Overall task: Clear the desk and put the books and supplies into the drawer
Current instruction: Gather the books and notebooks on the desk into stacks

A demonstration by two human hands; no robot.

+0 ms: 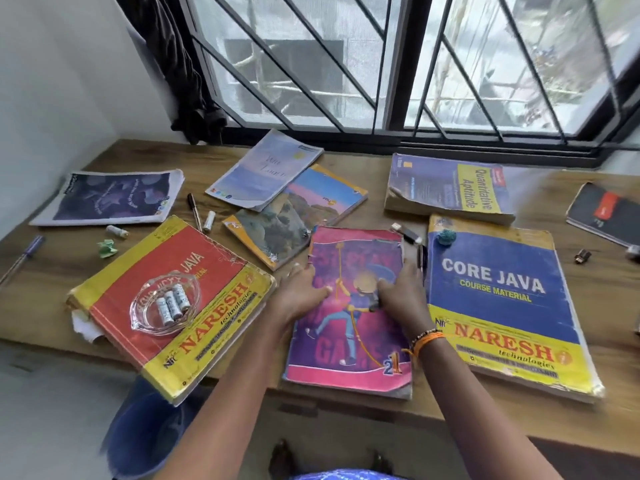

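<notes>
Both hands rest on the pink book (349, 327) that lies at the near edge of the wooden surface (588, 278), its lower end reaching just past that edge. The left hand (299, 294) lies flat along the book's left side, its fingers straight and spread, pressing on the cover. The right hand (398, 296) sits on the cover's middle with its fingers curled round a small dark object (375, 301) — too blurred to name. Just right of the pink book lies the blue Core Java book (505, 306), a small teal ball (446, 236) resting on its top left corner. To the left lies the red Java book (173, 299), tilted, overhanging the near edge and carrying a glass dish (166, 304) with three batteries (172, 303) in it. Farther back lie a Quantitative Aptitude book (446, 188), two overlapping notebooks — a pale blue one (263, 169) partly over a landscape-covered one (298, 216) — and a dark purple notebook (110, 197) at far left. Two loose batteries (209, 221), a pen (194, 211) and a crumpled green paper (108, 247) lie between them. A black notebook (606, 213) sits at the far right.
</notes>
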